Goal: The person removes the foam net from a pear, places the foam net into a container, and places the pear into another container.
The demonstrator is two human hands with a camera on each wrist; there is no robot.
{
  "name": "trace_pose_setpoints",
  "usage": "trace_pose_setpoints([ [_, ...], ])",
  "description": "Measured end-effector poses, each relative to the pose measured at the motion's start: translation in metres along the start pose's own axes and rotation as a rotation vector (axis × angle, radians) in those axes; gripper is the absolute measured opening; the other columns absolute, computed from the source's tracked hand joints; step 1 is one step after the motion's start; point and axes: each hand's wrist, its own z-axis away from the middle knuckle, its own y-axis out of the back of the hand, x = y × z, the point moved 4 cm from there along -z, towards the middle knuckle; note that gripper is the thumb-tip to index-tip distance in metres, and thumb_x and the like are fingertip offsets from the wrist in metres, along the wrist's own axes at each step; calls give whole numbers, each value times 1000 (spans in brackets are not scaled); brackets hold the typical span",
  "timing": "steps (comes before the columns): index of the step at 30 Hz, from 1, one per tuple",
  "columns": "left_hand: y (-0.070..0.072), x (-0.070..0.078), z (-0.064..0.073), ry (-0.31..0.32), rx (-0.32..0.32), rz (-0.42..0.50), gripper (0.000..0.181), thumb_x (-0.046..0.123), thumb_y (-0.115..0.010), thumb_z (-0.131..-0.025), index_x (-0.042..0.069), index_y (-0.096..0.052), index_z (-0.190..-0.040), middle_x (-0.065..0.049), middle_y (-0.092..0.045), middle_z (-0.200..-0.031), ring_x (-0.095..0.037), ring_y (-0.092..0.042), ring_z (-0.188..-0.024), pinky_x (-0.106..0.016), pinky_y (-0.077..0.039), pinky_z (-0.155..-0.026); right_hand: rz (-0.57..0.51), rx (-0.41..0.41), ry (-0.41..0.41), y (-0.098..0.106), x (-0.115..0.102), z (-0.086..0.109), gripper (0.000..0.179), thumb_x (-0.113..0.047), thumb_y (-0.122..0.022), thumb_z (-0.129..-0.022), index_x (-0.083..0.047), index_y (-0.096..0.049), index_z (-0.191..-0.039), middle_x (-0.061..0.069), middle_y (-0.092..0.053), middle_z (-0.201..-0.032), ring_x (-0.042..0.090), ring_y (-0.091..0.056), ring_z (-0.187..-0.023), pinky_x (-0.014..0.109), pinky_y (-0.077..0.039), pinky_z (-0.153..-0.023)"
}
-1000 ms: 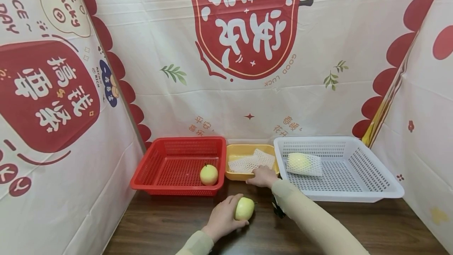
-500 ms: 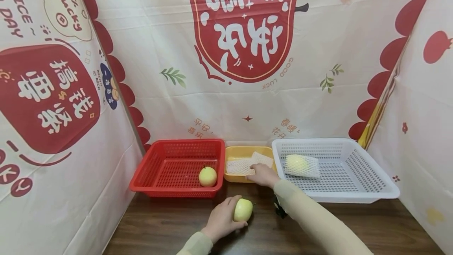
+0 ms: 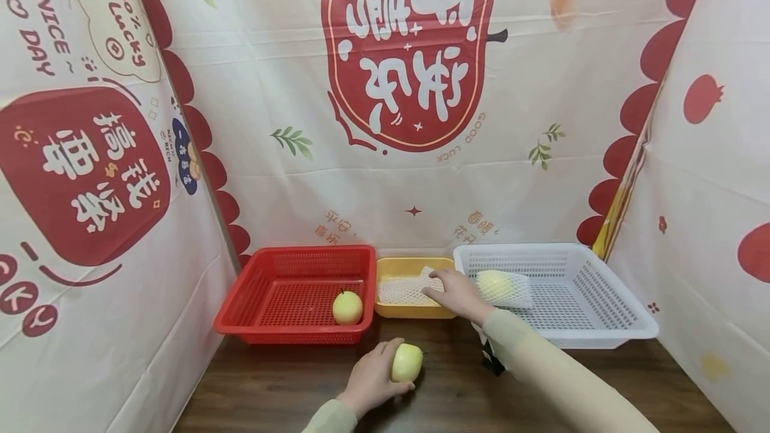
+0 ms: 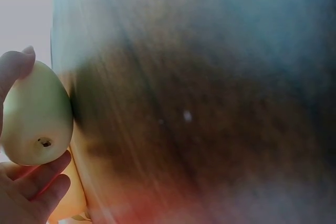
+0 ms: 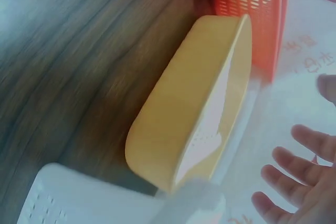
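My left hand (image 3: 374, 374) holds a yellow-green pear (image 3: 406, 363) close over the table. In the left wrist view, the thumb lies on one side of that pear (image 4: 39, 119) and the fingers (image 4: 50, 184) on the other. My right hand (image 3: 460, 293) is over the right end of a yellow tray (image 3: 415, 311), its fingers apart and holding nothing. White foam net sleeves (image 3: 400, 291) lie inside the tray, partly hidden by this hand. The right wrist view has the spread fingers (image 5: 294, 166) beside the tray's rim.
A red basket (image 3: 295, 338) with one bare pear (image 3: 347, 308) stands left of the tray. To its right is a white basket (image 3: 601, 339), where a net-covered pear (image 3: 502, 288) lies. A printed cloth (image 3: 385, 206) closes off the back and sides.
My right hand has shifted rightward and up from the tray's front, its fingers spreading. The left hand keeps hold of the pear in nearly the same place. The head view has shifted slightly.
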Motion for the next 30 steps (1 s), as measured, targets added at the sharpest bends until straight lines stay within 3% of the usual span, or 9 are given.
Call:
trace_pose_setpoints([
  [11, 1, 0, -1, -18, 26, -6, 81, 46, -83, -71, 12, -50, -137, -5, -61, -115, -20, -62, -88, -37, -51, -69, 116, 147, 5, 23, 28, 35, 64, -58, -51, -93, -4, -59, -127, 17, -60, -125, 36, -60, -104, 56, -46, -82],
  [22, -1, 0, 2, -1, 8, 16, 82, 46, -82, -71, 12, -49, -138, -7, -60, -117, -22, -62, -90, -38, -51, -72, 238, 137, -54, 7, 58, 66, 79, -73, -44, -87, -6, -62, -123, 17, -63, -118, 37, -60, -104, 56, -45, -82],
  [30, -2, -1, 1, 2, 4, 14, 82, 48, -82, -71, 14, -49, -138, -6, -60, -117, -21, -62, -90, -38, -51, -71, 281, 158, -41, -7, 71, 81, 73, -71, -47, -87, -7, -66, -117, 14, -63, -116, 35, -57, -109, 58, -43, -84],
])
